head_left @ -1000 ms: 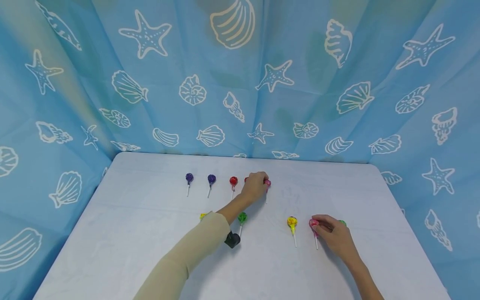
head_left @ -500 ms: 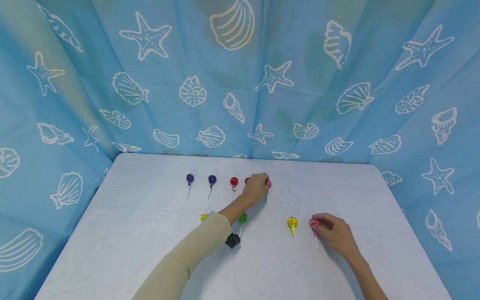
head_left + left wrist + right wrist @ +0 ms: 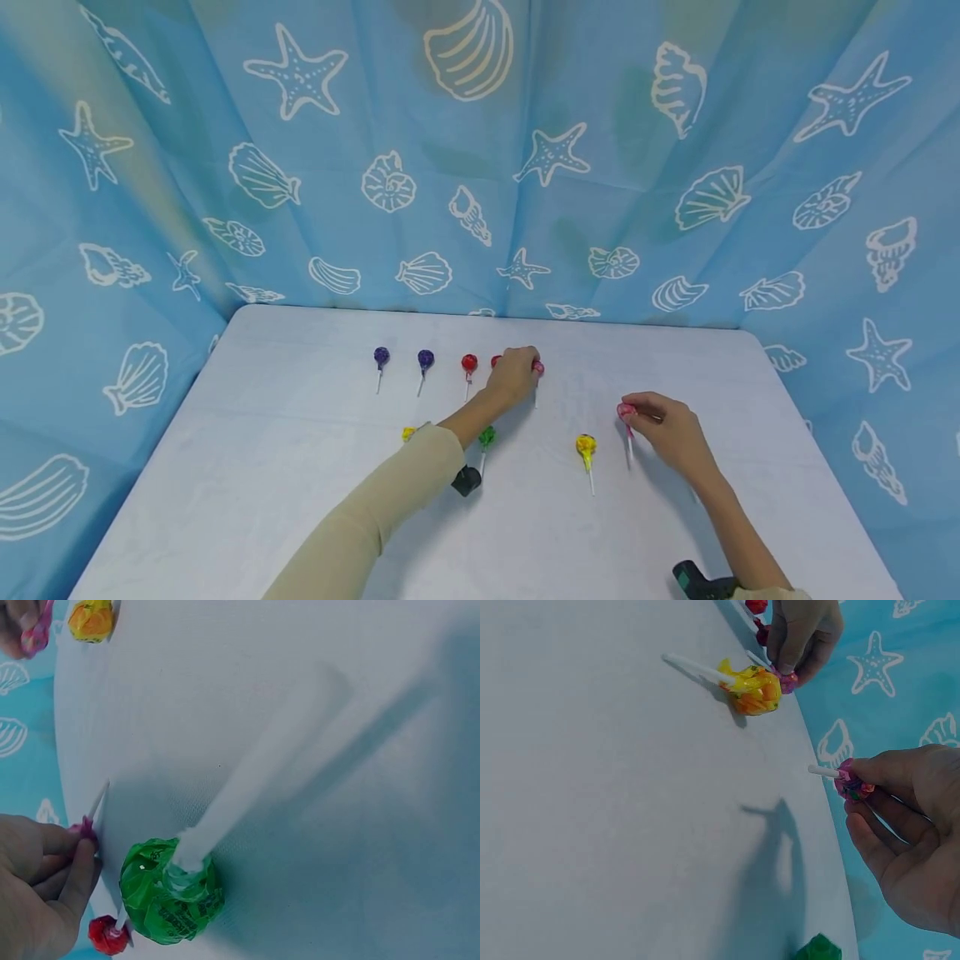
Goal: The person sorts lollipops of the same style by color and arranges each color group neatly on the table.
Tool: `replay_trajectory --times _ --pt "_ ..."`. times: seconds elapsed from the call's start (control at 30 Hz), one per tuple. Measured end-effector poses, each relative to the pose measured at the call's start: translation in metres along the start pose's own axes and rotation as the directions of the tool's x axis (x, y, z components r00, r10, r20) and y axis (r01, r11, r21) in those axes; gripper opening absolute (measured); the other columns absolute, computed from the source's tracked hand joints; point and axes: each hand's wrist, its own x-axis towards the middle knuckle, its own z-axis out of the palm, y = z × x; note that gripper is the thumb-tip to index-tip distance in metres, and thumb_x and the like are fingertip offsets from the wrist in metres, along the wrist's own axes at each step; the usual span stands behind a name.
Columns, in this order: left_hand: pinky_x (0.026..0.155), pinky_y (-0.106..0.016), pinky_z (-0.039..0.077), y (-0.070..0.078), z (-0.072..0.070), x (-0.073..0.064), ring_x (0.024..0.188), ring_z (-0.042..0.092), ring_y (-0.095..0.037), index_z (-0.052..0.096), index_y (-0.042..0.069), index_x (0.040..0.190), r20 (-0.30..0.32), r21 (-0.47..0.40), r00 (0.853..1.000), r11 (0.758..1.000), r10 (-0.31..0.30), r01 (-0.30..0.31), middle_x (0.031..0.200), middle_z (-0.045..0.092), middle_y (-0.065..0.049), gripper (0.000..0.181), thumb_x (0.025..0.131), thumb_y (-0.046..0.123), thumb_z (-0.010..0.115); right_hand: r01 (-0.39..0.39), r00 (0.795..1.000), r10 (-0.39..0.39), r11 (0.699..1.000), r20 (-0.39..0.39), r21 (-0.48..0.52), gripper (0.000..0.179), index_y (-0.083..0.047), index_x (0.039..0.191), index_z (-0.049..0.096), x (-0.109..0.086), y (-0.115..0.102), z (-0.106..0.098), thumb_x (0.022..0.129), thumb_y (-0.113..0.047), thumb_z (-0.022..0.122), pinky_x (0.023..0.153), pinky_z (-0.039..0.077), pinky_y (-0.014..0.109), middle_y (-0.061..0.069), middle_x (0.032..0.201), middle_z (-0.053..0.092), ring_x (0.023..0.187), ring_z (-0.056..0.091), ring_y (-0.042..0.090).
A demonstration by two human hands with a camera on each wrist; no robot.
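Note:
My left hand [image 3: 527, 367] rests at the back row and pinches a pink lollipop [image 3: 537, 367] lying on the white table [image 3: 262, 467]; the left wrist view shows the fingers [image 3: 75, 862] on its wrapper. My right hand [image 3: 636, 411] pinches another pink lollipop [image 3: 626, 410] by its head [image 3: 851, 782], held just above the table with the stick pointing toward me. A yellow lollipop [image 3: 585, 446] lies to its left. A green lollipop [image 3: 487, 436] lies under my left forearm.
Two purple lollipops [image 3: 381, 357] [image 3: 425, 359] and two red ones [image 3: 468, 362] lie in the back row, left of my left hand. A small yellow lollipop [image 3: 407, 433] lies near my left sleeve, another green one [image 3: 817, 949] near my right wrist. Blue seashell curtains [image 3: 675, 208] enclose the table.
My right hand has lifted its pink lollipop off the table and carried it toward the back. My left hand stays where it was on its pink lollipop.

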Motion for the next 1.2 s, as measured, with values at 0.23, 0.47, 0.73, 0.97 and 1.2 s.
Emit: replay_trajectory --times 0.23,0.47,0.73,0.97,1.2 --pt "0.084 -0.024 0.054 0.000 0.000 -0.002 0.095 0.065 -0.018 0.066 0.005 0.119 0.008 -0.004 1.000 1.000 -0.001 0.001 0.103 0.068 -0.007 0.024 0.097 0.012 0.067 0.009 1.000 -0.010 0.999 0.020 0.032 0.028 0.001 0.122 0.066 0.028 -0.006 0.007 0.096 -0.008 0.067 0.091 0.053 0.047 0.018 0.114 0.069 0.107 0.064 0.035" --pt "0.082 -0.024 0.054 -0.001 -0.001 0.001 0.095 0.065 -0.018 0.066 0.005 0.118 0.010 -0.001 1.000 1.000 -0.003 0.003 0.102 0.068 -0.007 0.022 0.098 0.013 0.066 -0.029 0.999 0.027 0.997 0.037 0.067 0.029 0.001 0.124 0.065 0.054 -0.006 0.020 0.098 -0.008 0.064 0.094 0.052 0.047 0.019 0.117 0.067 0.111 0.062 0.036" --pt "0.081 -0.023 0.053 -0.002 0.002 0.002 0.093 0.065 -0.017 0.066 0.007 0.118 0.008 0.021 1.000 1.000 -0.002 0.002 0.101 0.068 -0.005 0.023 0.096 0.015 0.069 -0.116 0.992 0.109 0.986 0.063 0.120 0.030 0.000 0.127 0.065 0.072 -0.005 0.036 0.099 -0.010 0.063 0.097 0.050 0.045 0.020 0.124 0.064 0.114 0.060 0.036" --pt "0.082 -0.023 0.054 0.000 0.001 0.001 0.094 0.065 -0.017 0.064 0.007 0.117 0.012 0.023 1.000 1.000 0.007 -0.007 0.101 0.067 -0.006 0.022 0.097 0.015 0.068 -0.182 0.983 0.175 0.975 0.061 0.131 0.030 -0.002 0.126 0.065 0.080 -0.006 0.053 0.098 -0.014 0.065 0.100 0.048 0.046 0.019 0.125 0.063 0.116 0.057 0.035" --pt "0.083 -0.024 0.054 0.001 -0.001 0.001 0.096 0.066 -0.018 0.064 0.007 0.118 0.026 0.035 1.000 0.999 0.011 -0.012 0.103 0.067 -0.007 0.023 0.097 0.015 0.067 -0.168 0.986 0.165 0.975 0.031 0.146 0.031 -0.002 0.127 0.065 0.081 -0.006 0.059 0.099 -0.016 0.064 0.100 0.048 0.045 0.019 0.124 0.064 0.117 0.058 0.035"
